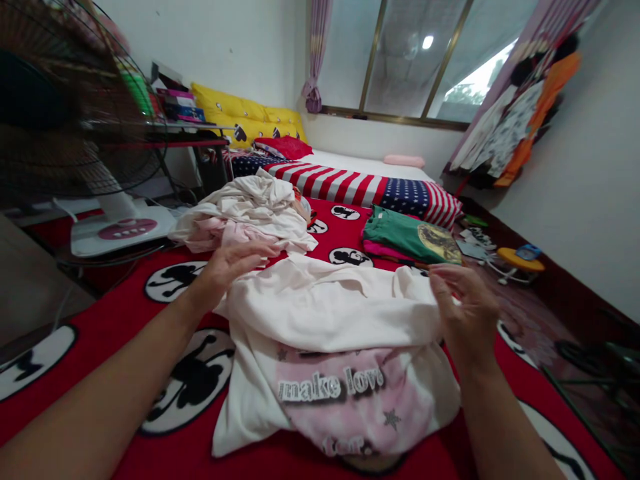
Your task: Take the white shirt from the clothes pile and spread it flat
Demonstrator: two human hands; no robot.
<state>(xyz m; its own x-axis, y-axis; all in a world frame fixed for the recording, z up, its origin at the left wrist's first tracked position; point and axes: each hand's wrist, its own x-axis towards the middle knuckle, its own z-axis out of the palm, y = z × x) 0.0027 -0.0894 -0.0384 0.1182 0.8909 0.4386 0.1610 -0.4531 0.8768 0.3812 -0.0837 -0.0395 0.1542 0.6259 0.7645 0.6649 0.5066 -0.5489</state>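
Observation:
A white T-shirt (330, 313) with a pink print, grey letters and stars lies in front of me, its far part folded over toward me. My right hand (465, 310) pinches the shirt's right edge between thumb and fingers. At the far left corner of the shirt, my left hand (237, 267) has its fingers stretched out flat; whether they press on the cloth I cannot tell. Just beyond that hand is a crumpled heap of white and pink clothes (250, 207). Farther right lies a folded green shirt (405, 233) on top of a bright pink garment (385, 251).
Under everything spreads a red blanket (125, 333) with black-and-white round figures. A fan (115, 220) stands close on the left, beside a cluttered table (195, 137). Behind is a bed with a flag-patterned cover (345, 187). Clothes (525, 127) hang at the right wall.

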